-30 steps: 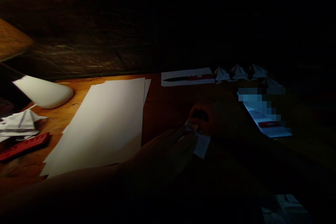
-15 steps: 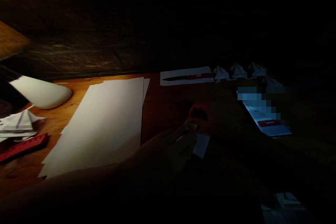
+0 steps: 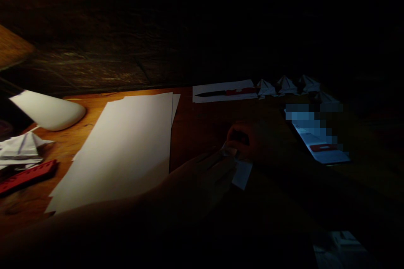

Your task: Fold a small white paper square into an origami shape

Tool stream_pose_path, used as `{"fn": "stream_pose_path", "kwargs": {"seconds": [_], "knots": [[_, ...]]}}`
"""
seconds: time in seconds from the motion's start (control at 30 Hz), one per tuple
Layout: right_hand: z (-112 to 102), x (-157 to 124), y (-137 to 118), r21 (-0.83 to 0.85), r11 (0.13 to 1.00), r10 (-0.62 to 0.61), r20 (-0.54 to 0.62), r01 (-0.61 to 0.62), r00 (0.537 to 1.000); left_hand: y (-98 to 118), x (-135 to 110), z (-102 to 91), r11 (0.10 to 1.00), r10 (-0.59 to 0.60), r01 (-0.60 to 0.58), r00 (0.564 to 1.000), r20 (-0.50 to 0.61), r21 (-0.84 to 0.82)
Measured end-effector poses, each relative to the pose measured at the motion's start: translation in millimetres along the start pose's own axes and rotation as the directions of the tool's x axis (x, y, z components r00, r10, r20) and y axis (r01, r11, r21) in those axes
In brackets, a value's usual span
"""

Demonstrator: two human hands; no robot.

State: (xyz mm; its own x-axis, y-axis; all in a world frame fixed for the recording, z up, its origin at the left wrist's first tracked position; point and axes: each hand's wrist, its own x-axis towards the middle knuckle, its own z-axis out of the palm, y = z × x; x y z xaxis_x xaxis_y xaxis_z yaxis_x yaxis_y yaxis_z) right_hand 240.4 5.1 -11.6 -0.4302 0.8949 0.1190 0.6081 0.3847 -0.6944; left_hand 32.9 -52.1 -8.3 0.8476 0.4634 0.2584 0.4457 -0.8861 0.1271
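In the dark middle of the bench (image 3: 195,130), my left hand (image 3: 211,172) and my right hand (image 3: 254,143) both hold a small folded paper (image 3: 243,175); it is right of the white sheets (image 3: 132,147), nearer than the knife (image 3: 227,92).

You, bare-handed
Your left hand (image 3: 208,176) and left forearm (image 3: 110,212) are uncovered; so is your right hand (image 3: 254,141), shadow hiding the rest.

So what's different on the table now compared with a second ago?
Nothing has clearly moved on the table; the whole view has only shifted slightly. The left hand and right hand are still together at the small white paper, with nothing visibly taken up or let go. The knife, paper stack and folded paper shapes stay put.
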Motion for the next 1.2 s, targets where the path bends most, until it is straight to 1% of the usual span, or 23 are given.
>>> {"fn": "stream_pose_path", "kwargs": {"seconds": [0.1, 0.23, 0.4, 0.53, 0.67, 0.77, 0.93, 0.97, 1.1, 1.2], "knots": [[0.4, -0.2, -1.6, -0.005, 1.000, 0.003, -0.011, -0.003, 1.000, -0.5, 0.4, -2.5, 0.996, 0.059, -0.058, 0.998, -0.016, 0.069], [-0.7, -0.8, -5.9, -0.007, 1.000, 0.009, -0.024, -0.009, 1.000, -0.8, -1.0, -2.4, 0.979, 0.113, -0.116, 0.993, 0.027, 0.170], [-2.3, -0.9, -5.1, -0.002, 1.000, 0.018, 0.012, -0.018, 1.000, -1.1, -3.5, 4.8, 0.986, 0.063, -0.072, 0.996, 0.065, 0.148], [-1.4, -0.6, -3.0, -0.002, 1.000, 0.011, -0.003, -0.011, 1.000, -1.0, -4.7, 7.4, 0.989, 0.032, -0.036, 0.999, 0.031, 0.140], [-2.5, 0.7, -3.3, 0.006, 1.000, 0.024, 0.012, -0.024, 1.000, -1.6, -4.1, 3.7, 0.993, 0.056, -0.056, 0.998, 0.002, 0.100], [-7.5, 1.6, -1.3, 0.016, 1.000, 0.005, 0.041, -0.006, 0.999, -2.0, -2.6, 0.6, 0.995, 0.050, -0.049, 0.999, -0.005, 0.087], [-20.3, -2.5, 2.9, 0.053, 0.999, -0.007, 0.133, 0.000, 0.991, -2.3, -0.9, -2.5, 0.989, 0.091, -0.090, 0.996, -0.006, 0.116], [-22.0, -3.8, 3.0, 0.056, 0.998, -0.025, 0.149, 0.016, 0.989, -2.3, -0.8, -2.7, 0.989, 0.089, -0.087, 0.996, -0.007, 0.121], [-23.9, -6.1, 1.5, 0.039, 0.994, -0.105, 0.157, 0.100, 0.982, -2.2, -1.3, -2.8, 0.986, 0.095, -0.093, 0.995, -0.006, 0.141], [-22.2, -5.1, 2.0, 0.036, 0.996, -0.089, 0.150, 0.085, 0.985, -1.8, -1.1, -3.4, 0.985, 0.094, -0.096, 0.995, 0.022, 0.143]]}}
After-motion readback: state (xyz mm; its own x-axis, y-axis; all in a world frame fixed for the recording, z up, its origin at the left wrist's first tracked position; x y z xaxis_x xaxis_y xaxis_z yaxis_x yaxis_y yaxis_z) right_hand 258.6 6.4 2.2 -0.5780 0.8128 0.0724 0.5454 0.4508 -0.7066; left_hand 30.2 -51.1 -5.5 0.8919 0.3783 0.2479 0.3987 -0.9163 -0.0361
